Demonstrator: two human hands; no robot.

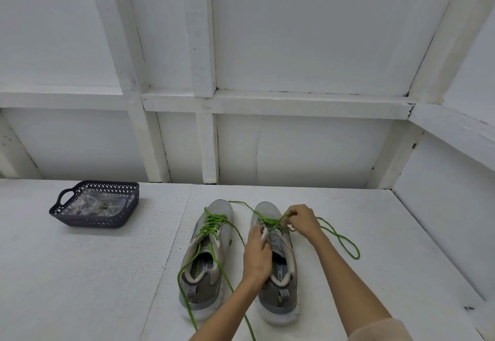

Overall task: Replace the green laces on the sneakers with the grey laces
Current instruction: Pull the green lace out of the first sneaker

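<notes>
Head view: white table (93, 273), white panelled wall (308, 32) behind, and both shoes standing side by side with toes away from the person. The right shoe (263, 209) is the one being worked. The left hand (257, 252) is curled over its tongue and collar, gripping to pin it down, forearm coming in low from the bottom edge. The right hand (302, 220) sits just above the eyelets with fingertips pinching the right lace (345, 241), wrist cocked up, the slack trailing off in a long loop on the table.

The grey laces (96, 205) sit bagged in the basket (88, 221), well apart to the left, untouched.

Now the risks. That loose loop could knot on itself if the pull comes fast, jamming at an eyelet. A hard tug may drag the shoe forward should the left hand's grip slacken. And the left lace (214, 221), undone but threaded through the left shoe (221, 208), has tails running beside the left forearm, so a sweep of that arm could snag it and tangle the two.
</notes>
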